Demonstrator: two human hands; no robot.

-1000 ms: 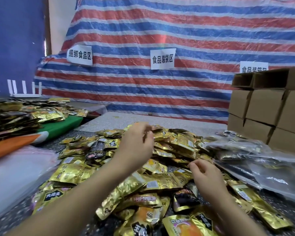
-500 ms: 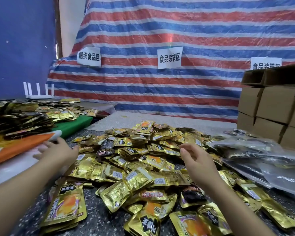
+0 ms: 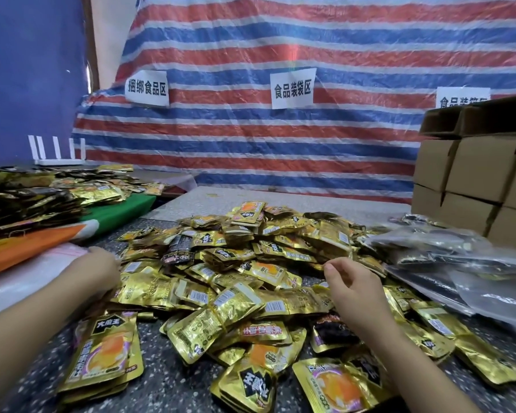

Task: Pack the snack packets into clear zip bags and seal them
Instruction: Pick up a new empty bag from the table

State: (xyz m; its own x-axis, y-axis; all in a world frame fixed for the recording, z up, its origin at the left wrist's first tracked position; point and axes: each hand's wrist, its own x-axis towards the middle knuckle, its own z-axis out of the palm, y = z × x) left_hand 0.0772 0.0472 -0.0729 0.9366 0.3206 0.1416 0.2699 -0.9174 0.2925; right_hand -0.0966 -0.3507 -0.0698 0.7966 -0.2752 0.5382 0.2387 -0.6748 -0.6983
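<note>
A big heap of gold snack packets (image 3: 251, 281) covers the speckled table (image 3: 176, 389). A stack of flat clear zip bags (image 3: 21, 281) lies at the left edge. My left hand (image 3: 94, 268) reaches over to the near corner of that stack and touches it; its fingers are blurred and mostly hidden behind the back of the hand. My right hand (image 3: 352, 286) hovers over the right side of the heap with its fingers loosely curled, thumb and forefinger close together, and nothing visible between them.
Filled clear bags (image 3: 447, 254) lie at the right, in front of stacked cardboard boxes (image 3: 474, 174). A second pile of packets (image 3: 33, 195) sits on green and orange boards at the left, behind it a white router (image 3: 57, 159). A striped tarp (image 3: 280, 144) closes the back.
My left hand swung from above the middle of the heap out to the left, onto the stack of clear bags. The right hand rose slightly and stays over the heap.
</note>
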